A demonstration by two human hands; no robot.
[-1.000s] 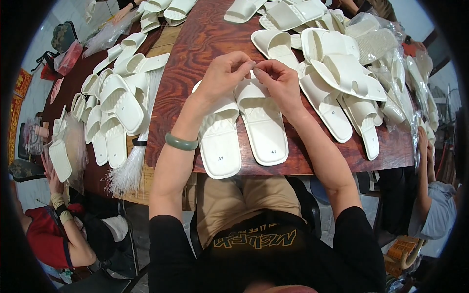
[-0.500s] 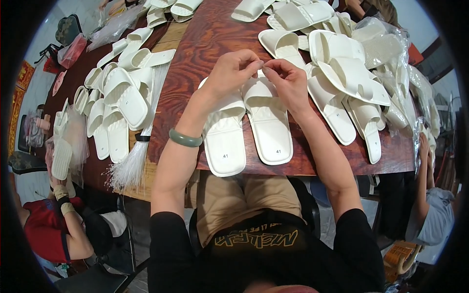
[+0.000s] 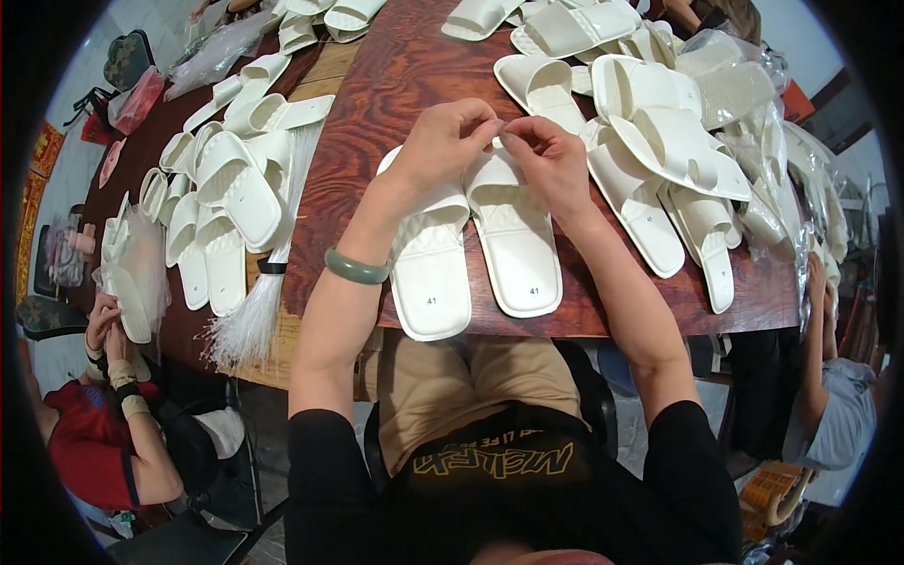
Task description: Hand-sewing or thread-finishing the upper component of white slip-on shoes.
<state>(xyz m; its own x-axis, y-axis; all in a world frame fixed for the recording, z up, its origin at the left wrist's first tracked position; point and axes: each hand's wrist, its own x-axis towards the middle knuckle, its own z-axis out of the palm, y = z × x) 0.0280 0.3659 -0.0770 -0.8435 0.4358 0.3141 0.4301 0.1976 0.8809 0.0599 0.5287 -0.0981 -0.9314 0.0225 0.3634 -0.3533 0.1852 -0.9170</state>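
Note:
A pair of white slippers lies in front of me on the reddish-brown table: a left slipper (image 3: 430, 282) and a right slipper (image 3: 518, 259), heels toward me. Over their straps my left hand (image 3: 441, 143) and my right hand (image 3: 548, 168) meet, fingers pinched together tip to tip. Whatever is between the fingertips is too small to make out. A green bangle (image 3: 356, 267) circles my left wrist. The toe ends of the pair are partly hidden behind my hands.
Piled white slippers (image 3: 650, 202) lie to the right, some in clear plastic bags (image 3: 767, 151). At left, more slippers (image 3: 245, 188) sit beside a bundle of thin white strands (image 3: 250, 315) with a black band. Co-workers (image 3: 104, 443) sit on both sides.
My right fingertips have shifted slightly left, still close against the left ones. The co-worker at left has raised their hands on the slipper there. The slipper pair stays put.

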